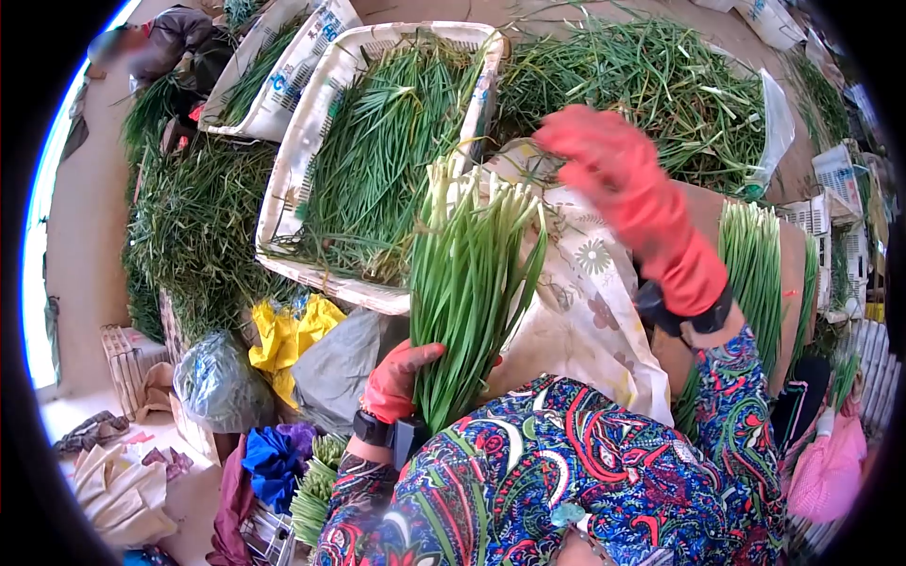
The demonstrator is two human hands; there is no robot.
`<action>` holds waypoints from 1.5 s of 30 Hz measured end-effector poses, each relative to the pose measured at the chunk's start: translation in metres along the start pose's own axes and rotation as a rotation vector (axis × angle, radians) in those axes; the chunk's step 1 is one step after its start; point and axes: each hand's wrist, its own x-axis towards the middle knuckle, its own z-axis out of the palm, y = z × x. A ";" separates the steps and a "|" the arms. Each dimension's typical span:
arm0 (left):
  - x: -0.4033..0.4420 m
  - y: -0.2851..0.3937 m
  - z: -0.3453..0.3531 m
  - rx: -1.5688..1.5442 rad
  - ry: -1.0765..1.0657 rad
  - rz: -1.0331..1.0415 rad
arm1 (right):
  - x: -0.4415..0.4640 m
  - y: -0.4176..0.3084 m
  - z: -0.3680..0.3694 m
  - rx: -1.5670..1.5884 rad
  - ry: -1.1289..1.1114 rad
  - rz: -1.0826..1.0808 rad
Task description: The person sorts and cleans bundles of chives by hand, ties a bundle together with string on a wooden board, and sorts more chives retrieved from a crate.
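Observation:
My left hand (404,377), in a red rubber glove, is wrapped around the lower leafy part of a thick bunch of garlic chives (472,292). The bunch stands nearly upright in front of my body, its pale stem ends at the top. Above and to the right, my right hand (595,156), also in a red glove, is raised and smeared by motion. Its fingers are too blurred to tell whether they hold anything. Beneath it lies a flower-patterned cloth (604,283) spread over my lap and the work surface.
A white plastic crate (283,222) of loose chives stands behind the bunch. A heap of greens (651,85) lies at the back right, another heap (208,198) at left. Trimmed bundles (752,269) lie at right. A person (179,42) is at the upper left.

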 end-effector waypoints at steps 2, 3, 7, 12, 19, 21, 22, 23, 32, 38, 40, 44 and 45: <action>0.000 -0.003 -0.007 0.066 0.045 0.020 | -0.001 -0.029 0.030 -0.252 0.060 -0.060; -0.002 -0.007 -0.013 0.099 0.114 0.031 | -0.003 -0.027 0.052 0.137 0.041 0.127; -0.011 -0.004 0.001 0.227 0.232 0.116 | -0.009 -0.024 0.085 0.087 -0.117 0.159; -0.011 -0.003 0.008 0.364 0.192 0.102 | -0.001 -0.024 0.053 0.599 -0.369 0.421; 0.000 -0.009 0.017 0.393 0.118 0.196 | 0.007 0.071 -0.006 -0.355 0.257 0.171; 0.001 -0.008 0.018 0.375 0.130 0.217 | 0.011 0.080 -0.030 -0.217 0.450 0.262; 0.002 -0.008 0.020 0.356 0.138 0.223 | 0.014 0.069 -0.037 -0.212 0.449 0.264; 0.003 -0.008 0.021 0.339 0.145 0.223 | 0.015 0.055 -0.028 -0.070 0.380 0.186; 0.002 -0.007 0.022 0.300 0.186 0.194 | -0.012 -0.070 0.085 -0.290 -0.405 0.095; 0.005 -0.008 0.015 0.292 0.147 0.225 | -0.004 -0.064 0.014 0.880 -0.115 0.076; 0.005 -0.010 0.016 0.312 0.180 0.236 | 0.009 -0.039 -0.026 1.013 0.085 0.103; 0.006 -0.011 0.019 0.376 0.196 0.220 | 0.030 -0.014 -0.047 0.169 0.282 0.149; 0.007 -0.010 0.020 0.394 0.196 0.223 | 0.034 -0.015 -0.035 -0.081 0.225 0.097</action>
